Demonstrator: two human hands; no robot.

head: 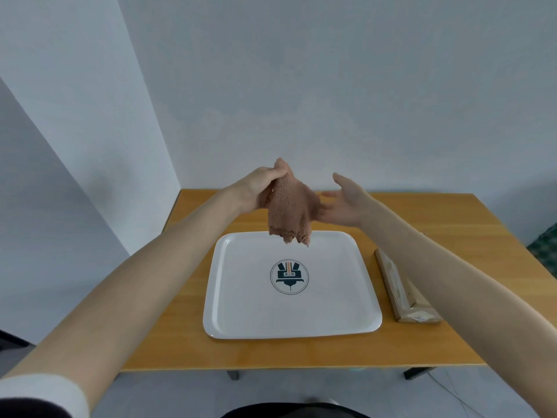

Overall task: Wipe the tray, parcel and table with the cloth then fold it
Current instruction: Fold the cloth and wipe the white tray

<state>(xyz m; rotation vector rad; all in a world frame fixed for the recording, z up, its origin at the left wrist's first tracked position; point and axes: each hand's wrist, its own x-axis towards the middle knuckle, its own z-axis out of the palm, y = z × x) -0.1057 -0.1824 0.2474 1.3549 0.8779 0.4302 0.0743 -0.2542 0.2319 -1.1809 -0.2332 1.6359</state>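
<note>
A brown fluffy cloth (289,211) hangs bunched in the air above the far edge of the white tray (241,312). My left hand (259,188) grips the cloth's top, fingers curled round it. My right hand (343,203) is open, palm toward the cloth, its fingers reaching its right side; whether they touch it is unclear. The tray lies flat in the middle of the wooden table (187,345) and has a round dark logo at its centre. A long brown parcel (404,288) lies on the table just right of the tray.
The table stands in a corner against pale walls. Its near edge is close to my body, and dark table legs show below it. Something green-patterned (547,248) sits past the table's right edge.
</note>
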